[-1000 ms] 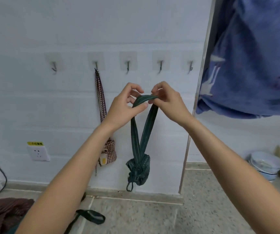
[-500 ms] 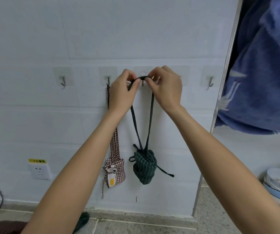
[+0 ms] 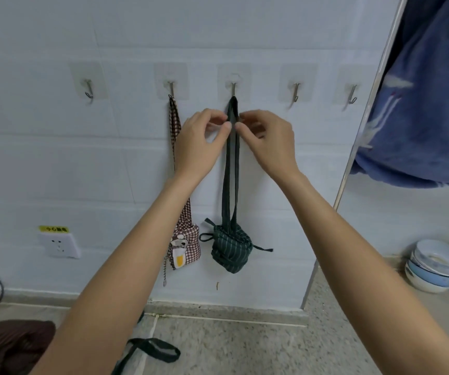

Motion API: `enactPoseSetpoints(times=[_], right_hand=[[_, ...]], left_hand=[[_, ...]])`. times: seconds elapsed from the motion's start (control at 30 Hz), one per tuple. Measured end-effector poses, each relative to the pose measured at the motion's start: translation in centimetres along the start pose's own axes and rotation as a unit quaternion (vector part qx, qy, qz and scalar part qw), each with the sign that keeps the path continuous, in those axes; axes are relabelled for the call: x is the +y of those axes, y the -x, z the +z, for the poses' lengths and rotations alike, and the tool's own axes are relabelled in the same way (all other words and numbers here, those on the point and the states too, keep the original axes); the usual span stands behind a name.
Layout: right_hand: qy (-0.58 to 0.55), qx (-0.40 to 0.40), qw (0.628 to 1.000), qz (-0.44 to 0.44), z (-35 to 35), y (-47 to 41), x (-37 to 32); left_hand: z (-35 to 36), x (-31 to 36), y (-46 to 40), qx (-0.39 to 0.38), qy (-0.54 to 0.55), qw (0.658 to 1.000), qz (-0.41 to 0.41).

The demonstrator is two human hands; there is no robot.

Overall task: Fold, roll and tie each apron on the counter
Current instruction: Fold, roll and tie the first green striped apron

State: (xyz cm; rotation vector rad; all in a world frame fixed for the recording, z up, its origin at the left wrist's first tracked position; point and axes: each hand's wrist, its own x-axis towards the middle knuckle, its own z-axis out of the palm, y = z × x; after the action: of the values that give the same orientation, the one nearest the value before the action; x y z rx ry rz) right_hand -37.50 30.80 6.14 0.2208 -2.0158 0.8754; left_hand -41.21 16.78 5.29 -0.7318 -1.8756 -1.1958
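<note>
A rolled, tied green striped apron (image 3: 231, 250) hangs by its dark neck strap (image 3: 230, 171) from the middle wall hook (image 3: 233, 87). My left hand (image 3: 201, 142) and my right hand (image 3: 268, 139) are just below that hook, one on each side of the strap. Their fingertips touch its edges, loosely curled, and nothing is pinched between them. Left of it, a rolled brown checked apron (image 3: 186, 247) with a bear patch hangs from the neighbouring hook (image 3: 171, 87).
Three other hooks on the white tiled wall are bare. A dark brown cloth (image 3: 7, 345) and a loose green strap (image 3: 155, 350) lie on the speckled counter below. A wall socket (image 3: 59, 244) is at left, stacked bowls (image 3: 434, 266) at right, and blue fabric (image 3: 428, 104) hangs past a metal wall edge (image 3: 353, 163).
Both hands lifted the green apron's strap loop up over the middle hook, then lowered and let go. The bundle now hangs on its own.
</note>
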Motion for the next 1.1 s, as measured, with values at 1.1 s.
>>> enactPoseSetpoints(times=[1.1], right_hand=[[0.107, -0.188, 0.969, 0.118, 6.4, 19.8, 9.7]], left_hand=[[0.9, -9.5, 17.1, -0.23, -0.05, 0.942, -0.241]])
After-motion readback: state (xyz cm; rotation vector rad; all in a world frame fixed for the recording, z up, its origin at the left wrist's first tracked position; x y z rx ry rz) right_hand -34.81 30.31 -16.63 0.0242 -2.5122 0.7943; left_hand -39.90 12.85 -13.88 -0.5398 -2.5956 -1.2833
